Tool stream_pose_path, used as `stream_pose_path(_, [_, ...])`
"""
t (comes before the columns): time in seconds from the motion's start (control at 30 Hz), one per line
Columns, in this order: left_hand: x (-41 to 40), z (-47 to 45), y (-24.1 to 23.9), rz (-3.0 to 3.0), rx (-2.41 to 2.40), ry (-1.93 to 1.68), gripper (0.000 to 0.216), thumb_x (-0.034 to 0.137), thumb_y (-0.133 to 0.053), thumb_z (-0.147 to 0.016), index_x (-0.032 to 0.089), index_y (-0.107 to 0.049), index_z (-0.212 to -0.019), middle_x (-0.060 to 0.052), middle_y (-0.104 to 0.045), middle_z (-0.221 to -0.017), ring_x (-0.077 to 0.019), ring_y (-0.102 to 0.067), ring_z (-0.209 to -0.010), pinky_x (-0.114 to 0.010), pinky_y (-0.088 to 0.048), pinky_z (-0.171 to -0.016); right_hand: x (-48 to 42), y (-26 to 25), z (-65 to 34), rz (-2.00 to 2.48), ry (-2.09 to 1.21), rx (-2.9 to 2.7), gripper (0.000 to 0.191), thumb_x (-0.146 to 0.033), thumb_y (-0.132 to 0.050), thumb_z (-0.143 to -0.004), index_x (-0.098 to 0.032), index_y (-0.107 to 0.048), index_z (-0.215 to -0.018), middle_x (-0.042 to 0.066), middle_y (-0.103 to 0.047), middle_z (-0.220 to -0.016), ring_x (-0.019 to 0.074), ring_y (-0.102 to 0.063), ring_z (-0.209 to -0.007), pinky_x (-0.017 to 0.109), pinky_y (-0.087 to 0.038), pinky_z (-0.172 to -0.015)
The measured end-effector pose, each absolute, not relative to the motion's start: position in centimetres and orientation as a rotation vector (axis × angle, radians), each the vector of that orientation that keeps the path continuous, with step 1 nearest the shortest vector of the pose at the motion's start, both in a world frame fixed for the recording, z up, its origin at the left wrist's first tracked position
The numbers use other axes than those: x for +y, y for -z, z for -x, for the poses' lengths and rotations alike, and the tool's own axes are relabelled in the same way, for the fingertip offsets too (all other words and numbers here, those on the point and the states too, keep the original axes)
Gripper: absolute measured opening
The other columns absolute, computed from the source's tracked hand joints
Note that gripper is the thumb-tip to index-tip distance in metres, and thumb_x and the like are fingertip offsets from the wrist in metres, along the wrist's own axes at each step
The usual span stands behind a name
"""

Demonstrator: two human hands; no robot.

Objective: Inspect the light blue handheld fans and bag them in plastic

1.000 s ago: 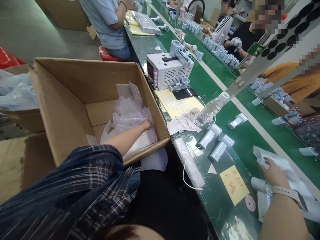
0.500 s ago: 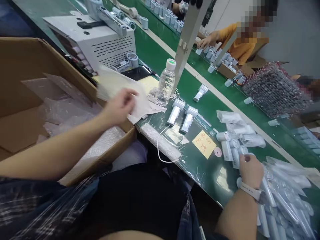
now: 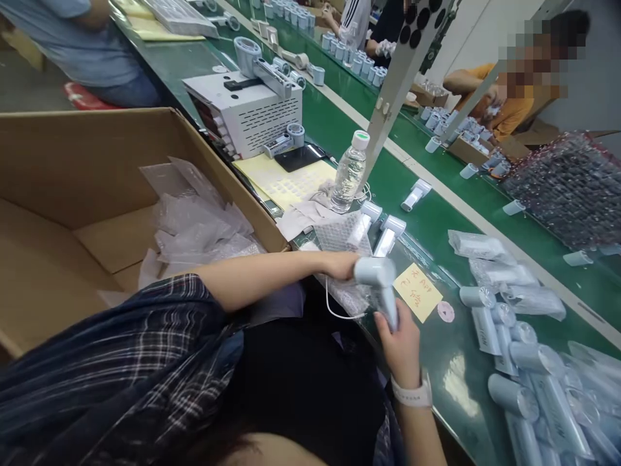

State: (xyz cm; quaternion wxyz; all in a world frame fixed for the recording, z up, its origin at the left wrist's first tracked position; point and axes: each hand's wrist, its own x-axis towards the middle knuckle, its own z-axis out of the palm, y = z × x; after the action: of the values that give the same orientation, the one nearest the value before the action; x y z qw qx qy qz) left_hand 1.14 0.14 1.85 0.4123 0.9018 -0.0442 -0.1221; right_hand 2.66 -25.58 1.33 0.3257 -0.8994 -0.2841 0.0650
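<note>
My right hand [image 3: 400,343] is closed around the handle of a small white handheld device [image 3: 377,279] and holds it over the near edge of the green bench [image 3: 431,226]. My left hand [image 3: 343,265] reaches across to the device's head and grips a clear bubble-wrap bag [image 3: 339,238] beside it. Just beyond lie two more white devices [image 3: 383,230] and a yellow handwritten note [image 3: 417,292]. A white cable [image 3: 339,310] hangs off the bench edge under my hands.
An open cardboard box [image 3: 97,194] with bubble-wrap bags stands on my left. A water bottle [image 3: 349,171], a cloth and a white power unit [image 3: 247,110] sit farther along the bench. Several bagged devices [image 3: 533,362] pile up at the right. Other people work across the belt.
My left hand carried a bubble-wrap bag from the box to the bench edge. My right hand left the pile at the right and now holds a white device in front of me.
</note>
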Motion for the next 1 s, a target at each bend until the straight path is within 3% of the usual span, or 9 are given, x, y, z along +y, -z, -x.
stream_pose_path(0.1, [1.3,-1.2,-1.8,-1.988,0.095,0.286,0.037,0.014,-0.042,-0.096,0.013,-0.061,-0.128,0.001,-0.058,-0.069,-0.0105,-0.048,-0.050,-0.022,-0.041,-0.053,-23.7,-0.3,-1.8,2.411,-0.188,-0.753,0.050,-0.058,-0.048,-0.091,-0.018,-0.067,-0.113,0.011,-0.075,-0.100,0.0277,-0.071,-0.086,0.035,-0.053,-0.075])
stream_pose_path(0.2, [1.8,-0.9,-2.0,-1.759,0.257,0.206,0.041,0.014,-0.037,-0.097,0.014,-0.054,-0.134,0.006,-0.043,-0.062,-0.0096,-0.035,-0.046,-0.021,-0.033,-0.047,-23.2,-0.4,-2.7,2.520,-0.241,-0.775,0.048,-0.056,-0.045,-0.094,-0.019,-0.065,-0.117,0.010,-0.075,-0.099,0.0268,-0.071,-0.083,0.034,-0.050,-0.070])
stream_pose_path(0.27, [1.8,-0.5,-2.5,-1.877,0.205,0.116,0.040,0.015,-0.042,-0.095,0.018,-0.056,-0.133,0.004,-0.050,-0.068,-0.0105,-0.044,-0.053,-0.021,-0.036,-0.052,-23.3,-0.7,-3.2,2.570,-0.251,-0.863,0.046,-0.054,-0.044,-0.096,-0.019,-0.064,-0.118,0.009,-0.075,-0.097,0.0263,-0.071,-0.082,0.033,-0.049,-0.067])
stream_pose_path(0.37, [1.3,0.1,-3.7,-2.231,0.085,0.004,0.046,0.014,-0.042,-0.096,0.024,-0.055,-0.139,-0.002,-0.067,-0.094,-0.0151,-0.060,-0.078,-0.022,-0.042,-0.064,-23.5,-0.8,-3.1,2.643,-0.155,-1.028,0.045,-0.052,-0.042,-0.097,-0.018,-0.064,-0.117,0.008,-0.074,-0.086,0.0259,-0.071,-0.071,0.031,-0.045,-0.059])
stream_pose_path(0.43, [0.6,0.8,-4.9,-2.518,-0.034,-0.071,0.053,0.009,-0.042,-0.095,0.027,-0.051,-0.144,-0.005,-0.070,-0.106,-0.0184,-0.062,-0.090,-0.025,-0.042,-0.066,-23.6,-0.9,-2.8,2.697,0.008,-1.136,0.045,-0.053,-0.041,-0.099,-0.017,-0.064,-0.113,0.008,-0.071,-0.074,0.0269,-0.070,-0.063,0.031,-0.041,-0.053])
stream_pose_path(0.6, [-0.2,2.5,-7.3,-2.897,-0.353,-0.335,0.056,0.002,-0.041,-0.096,0.023,-0.047,-0.147,-0.007,-0.066,-0.095,-0.0199,-0.058,-0.087,-0.029,-0.040,-0.062,-24.2,-1.6,-2.9,2.638,0.336,-1.358,0.049,-0.058,-0.034,-0.102,-0.021,-0.064,-0.111,0.009,-0.072,-0.070,0.0306,-0.071,-0.058,0.035,-0.041,-0.047])
stream_pose_path(0.77, [-0.1,2.7,-8.6,-2.887,-0.322,-0.304,0.059,0.002,-0.045,-0.094,0.020,-0.043,-0.151,-0.006,-0.065,-0.097,-0.0189,-0.060,-0.086,-0.031,-0.039,-0.058,-23.0,-2.5,-2.7,2.714,0.450,-1.201,0.052,-0.059,-0.032,-0.099,-0.022,-0.066,-0.115,0.010,-0.075,-0.075,0.0339,-0.068,-0.050,0.039,-0.040,-0.042])
stream_pose_path(0.9, [-0.7,2.9,-10.0,-2.914,-0.566,-0.164,0.058,0.002,-0.034,-0.099,0.023,-0.046,-0.152,-0.005,-0.065,-0.092,-0.0195,-0.061,-0.086,-0.032,-0.041,-0.063,-22.0,-3.5,-3.0,2.614,0.037,-1.197,0.057,-0.067,-0.037,-0.092,-0.026,-0.068,-0.117,0.009,-0.072,-0.069,0.0371,-0.070,-0.055,0.040,-0.046,-0.046])
stream_pose_path(1.0, [-1.0,3.4,-11.2,-2.949,-0.510,-0.122,0.061,0.003,-0.033,-0.098,0.022,-0.043,-0.155,-0.006,-0.065,-0.093,-0.0199,-0.062,-0.086,-0.034,-0.040,-0.061,-22.0,-5.0,-4.5,2.525,-0.114,-0.950,0.043,-0.067,-0.055,-0.085,-0.030,-0.071,-0.097,0.008,-0.073,-0.072,0.0349,-0.069,-0.056,0.040,-0.049,-0.046])
